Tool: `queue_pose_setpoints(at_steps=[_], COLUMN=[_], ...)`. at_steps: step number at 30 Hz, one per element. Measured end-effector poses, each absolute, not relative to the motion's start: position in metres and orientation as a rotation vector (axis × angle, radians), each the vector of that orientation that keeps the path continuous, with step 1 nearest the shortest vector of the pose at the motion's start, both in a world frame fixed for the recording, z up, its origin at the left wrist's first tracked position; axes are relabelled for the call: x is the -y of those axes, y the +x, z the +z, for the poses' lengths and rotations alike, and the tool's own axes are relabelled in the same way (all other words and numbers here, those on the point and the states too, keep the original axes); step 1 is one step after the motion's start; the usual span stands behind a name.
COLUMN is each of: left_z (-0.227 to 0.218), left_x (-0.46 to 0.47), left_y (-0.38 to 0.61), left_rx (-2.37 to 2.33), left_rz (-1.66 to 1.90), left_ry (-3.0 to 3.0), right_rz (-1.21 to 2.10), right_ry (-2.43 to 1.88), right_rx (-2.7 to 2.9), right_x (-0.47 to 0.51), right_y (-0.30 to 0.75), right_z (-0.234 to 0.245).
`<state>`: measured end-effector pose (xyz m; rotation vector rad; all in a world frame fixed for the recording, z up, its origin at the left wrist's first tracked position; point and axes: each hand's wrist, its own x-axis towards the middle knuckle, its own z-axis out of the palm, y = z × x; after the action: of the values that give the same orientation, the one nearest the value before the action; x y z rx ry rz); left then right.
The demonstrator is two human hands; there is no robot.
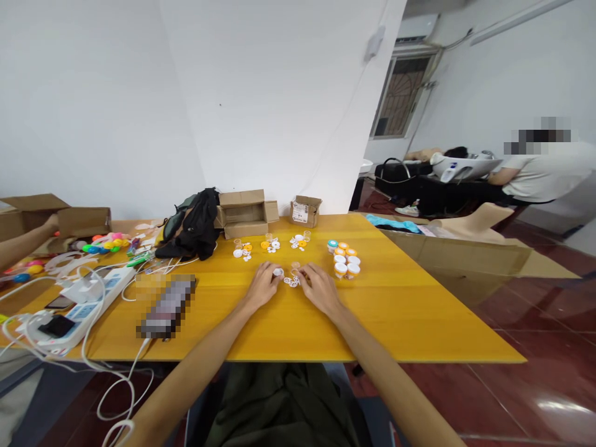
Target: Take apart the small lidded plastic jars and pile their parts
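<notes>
My left hand (263, 287) rests on the table with its fingers closed on a small white round cap (278, 272). My right hand (319, 288) lies opposite, its fingers bent inward; what sits at their tips is too small to make out. Between the hands are a small clear cup (295, 267) and several white discs with holes (292, 282). Farther back stand three loose groups, each with a clear cup, white discs and an orange piece (265, 245). To the right of my right hand is a cluster of capped jars (340, 269) with white, orange and teal lids.
Two open cardboard boxes (244, 214) (306, 212) stand along the wall beside a black bag (198, 226). Leftward lie a power strip (93, 310), cables, a blurred phone (166, 307) and colourful toys (106, 242). Another person's arm (28, 245) reaches in at left; someone sits at far right.
</notes>
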<state>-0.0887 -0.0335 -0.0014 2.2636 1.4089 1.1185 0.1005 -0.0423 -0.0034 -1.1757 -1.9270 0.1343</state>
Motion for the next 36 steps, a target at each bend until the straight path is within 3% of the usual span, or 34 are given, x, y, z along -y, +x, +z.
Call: queue_pose_setpoints(at_steps=[7, 16, 36], left_z=[0.011, 0.014, 0.019], left_x=[0.039, 0.046, 0.05], left_y=[-0.084, -0.076, -0.077], left_rx=[-1.149, -0.836, -0.943], left_rz=[1.312, 1.307, 1.315], left_ry=[2.048, 1.876, 2.053], right_rz=[0.658, 1.441, 1.661], right_ry=[-0.982, -0.761, -0.693], right_rx=[1.671, 1.394, 1.206], right_x=[0.041, 0.043, 0.043], right_y=[0.096, 0.095, 0.097], right_z=[0.002, 0.01, 0.003])
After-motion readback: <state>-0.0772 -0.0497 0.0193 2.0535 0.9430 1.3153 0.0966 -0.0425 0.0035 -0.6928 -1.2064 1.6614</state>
